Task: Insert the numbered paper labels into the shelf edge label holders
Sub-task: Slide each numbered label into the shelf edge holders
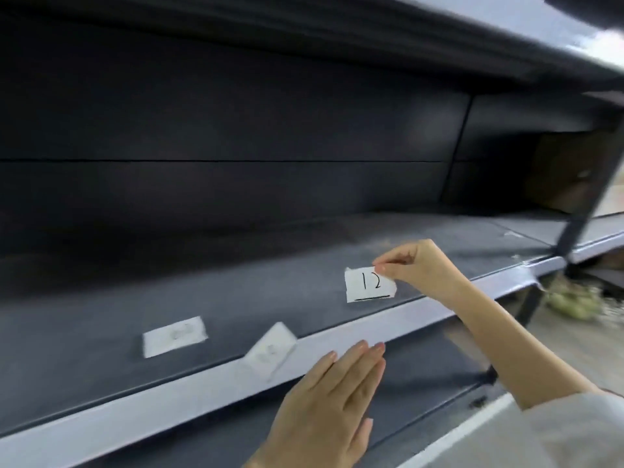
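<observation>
Motion blur makes the writing on 2 paper labels [174, 336] [270, 350] unreadable.

The dark shelf [101, 332] in front of me carries two blurred paper labels: one [174, 336] lies flat, another [270, 349] overhangs its pale front edge [135, 410].

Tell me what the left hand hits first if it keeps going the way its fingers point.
Probably the pale shelf edge strip: the left hand is flat, its fingers already at or touching it. Depth is unclear.
</observation>
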A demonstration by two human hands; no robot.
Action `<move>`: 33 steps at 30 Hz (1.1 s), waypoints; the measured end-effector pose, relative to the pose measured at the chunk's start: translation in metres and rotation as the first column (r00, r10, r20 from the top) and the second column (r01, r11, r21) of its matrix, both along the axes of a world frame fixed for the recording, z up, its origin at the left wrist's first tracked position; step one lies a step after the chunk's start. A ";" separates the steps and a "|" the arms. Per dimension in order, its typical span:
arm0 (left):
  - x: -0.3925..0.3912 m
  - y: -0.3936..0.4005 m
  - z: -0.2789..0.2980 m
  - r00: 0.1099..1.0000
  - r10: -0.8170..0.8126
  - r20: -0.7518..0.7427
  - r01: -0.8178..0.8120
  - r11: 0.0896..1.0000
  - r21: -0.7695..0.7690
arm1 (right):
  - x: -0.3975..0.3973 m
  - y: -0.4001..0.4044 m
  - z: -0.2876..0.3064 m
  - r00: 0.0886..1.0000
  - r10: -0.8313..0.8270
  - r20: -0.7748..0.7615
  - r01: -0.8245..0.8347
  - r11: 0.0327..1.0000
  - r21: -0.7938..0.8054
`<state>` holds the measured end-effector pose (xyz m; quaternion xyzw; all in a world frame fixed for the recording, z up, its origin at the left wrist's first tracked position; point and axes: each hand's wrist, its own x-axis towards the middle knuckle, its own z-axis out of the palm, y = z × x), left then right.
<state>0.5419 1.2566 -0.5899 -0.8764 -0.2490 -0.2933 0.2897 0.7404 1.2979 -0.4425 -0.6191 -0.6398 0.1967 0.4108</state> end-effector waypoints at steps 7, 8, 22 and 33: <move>0.178 0.033 0.024 0.996 -0.082 0.034 0.088 0.969 -0.229 | 0.173 0.008 -0.006 0.982 -0.090 0.163 0.086 0.996 0.029; 0.199 0.037 0.023 0.997 -0.068 0.044 0.077 0.967 -0.241 | 0.195 0.012 -0.008 0.981 -0.093 0.167 0.089 0.996 0.032; 0.359 0.083 0.016 0.979 0.151 0.137 -0.096 0.934 -0.345 | 0.346 0.070 -0.035 0.994 0.014 0.113 -0.009 0.999 -0.040; 0.360 0.078 0.017 0.979 0.089 0.185 -0.069 0.991 -0.111 | 0.340 0.074 -0.040 0.974 0.223 -0.046 -0.225 0.974 -0.038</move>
